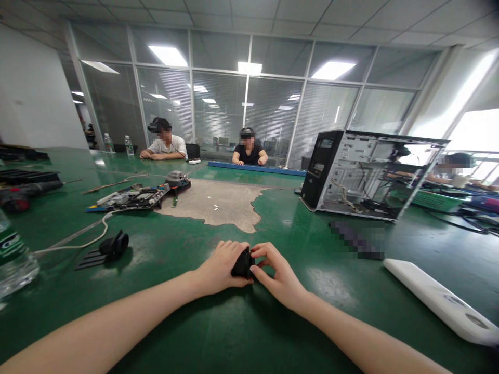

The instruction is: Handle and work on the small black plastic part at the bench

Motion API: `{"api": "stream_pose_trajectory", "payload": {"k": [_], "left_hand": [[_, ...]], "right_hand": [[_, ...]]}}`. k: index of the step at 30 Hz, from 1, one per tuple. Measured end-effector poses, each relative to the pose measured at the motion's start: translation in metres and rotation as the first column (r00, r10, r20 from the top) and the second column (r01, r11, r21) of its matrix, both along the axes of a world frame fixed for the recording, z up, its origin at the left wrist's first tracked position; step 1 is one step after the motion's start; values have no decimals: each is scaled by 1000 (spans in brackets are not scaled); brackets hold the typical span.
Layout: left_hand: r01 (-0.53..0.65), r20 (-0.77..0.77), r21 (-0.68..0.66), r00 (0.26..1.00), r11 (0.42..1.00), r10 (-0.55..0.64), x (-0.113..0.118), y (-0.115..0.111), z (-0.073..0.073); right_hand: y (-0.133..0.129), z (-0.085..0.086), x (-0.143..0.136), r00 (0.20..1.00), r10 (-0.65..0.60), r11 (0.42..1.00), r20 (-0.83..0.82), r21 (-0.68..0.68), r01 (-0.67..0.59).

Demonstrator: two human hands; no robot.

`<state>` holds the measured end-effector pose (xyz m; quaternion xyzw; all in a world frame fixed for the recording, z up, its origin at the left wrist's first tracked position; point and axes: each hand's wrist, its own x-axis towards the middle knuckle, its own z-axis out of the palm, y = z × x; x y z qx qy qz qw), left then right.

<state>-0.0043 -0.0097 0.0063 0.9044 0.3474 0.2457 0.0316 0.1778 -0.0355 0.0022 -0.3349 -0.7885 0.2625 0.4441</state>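
My left hand (224, 267) is closed round a small black part (241, 265) just above the green tabletop, in the lower middle of the head view. From the other side, my right hand (278, 272) pinches the part's right edge between thumb and fingertips. Much of the part lies hidden behind my fingers, and its kind cannot be made out. To the left lies a black plastic piece (113, 245) with flat slats and a rounded end. Beyond it a circuit board (132, 197) rests on the table, beside a round cooler-like component (178, 179).
An open computer case (370, 176) stands at the right, with a long white object (440, 298) nearer me. A water bottle (15, 254) and a power drill (27, 189) are at the left. A pale worn patch (218, 200) marks the table. People sit across from me.
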Motion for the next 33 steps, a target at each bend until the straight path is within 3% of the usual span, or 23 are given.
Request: {"api": "stream_pose_trajectory", "payload": {"k": [8,16,25,33], "left_hand": [[-2,-6,11,1000,1000,2,0,1,-1],[0,-4,-3,1000,1000,0,0,0,-1],[2,-14,-1,1000,1000,-2,0,1,-1],[0,-3,6,1000,1000,0,0,0,-1]], "right_hand": [[1,2,-2,999,28,972,17,-234,-23],[-1,2,-1,1000,11,1000,0,-25,-11],[0,1,-1,998,45,982,49,-185,-35],[1,0,0,1000,3,998,-9,-61,-4]]}}
